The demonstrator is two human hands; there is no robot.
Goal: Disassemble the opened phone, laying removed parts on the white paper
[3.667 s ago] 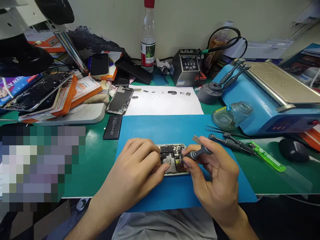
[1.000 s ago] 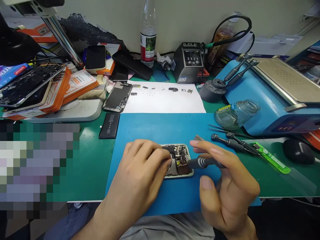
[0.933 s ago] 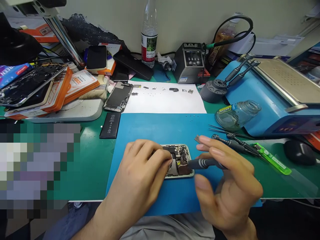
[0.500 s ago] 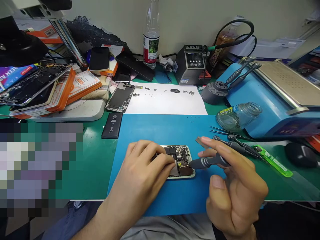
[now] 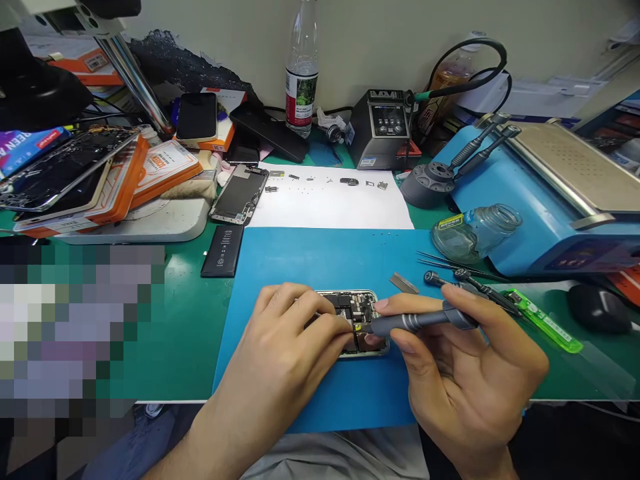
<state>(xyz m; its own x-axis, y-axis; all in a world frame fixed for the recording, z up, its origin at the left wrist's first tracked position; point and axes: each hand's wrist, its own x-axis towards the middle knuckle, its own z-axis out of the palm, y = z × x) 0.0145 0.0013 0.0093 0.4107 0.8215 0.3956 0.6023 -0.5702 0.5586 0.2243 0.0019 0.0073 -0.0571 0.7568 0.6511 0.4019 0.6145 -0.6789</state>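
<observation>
On my feed the blue mat (image 5: 305, 257) is spread flat, probably as padding; my left hand (image 5: 293, 343) arches over it, thumb and fingertips together, seemingly for steadying, though whether they pinch anything I can't tell, and my right hand (image 5: 465, 360) is curled in a grip. The glass jar (image 5: 473, 233) lies on its side, contents unclear to me. The bared phone (image 5: 361, 307) sits flat on the mat, partly under my left hand, and the screwdriver (image 5: 406, 323) my right clasps points into it, I judge for fine aim.

Letters "EEN" on blue box (image 5: 31, 151), bottle label (image 5: 301, 100) and battery print (image 5: 224, 248) illegible
</observation>
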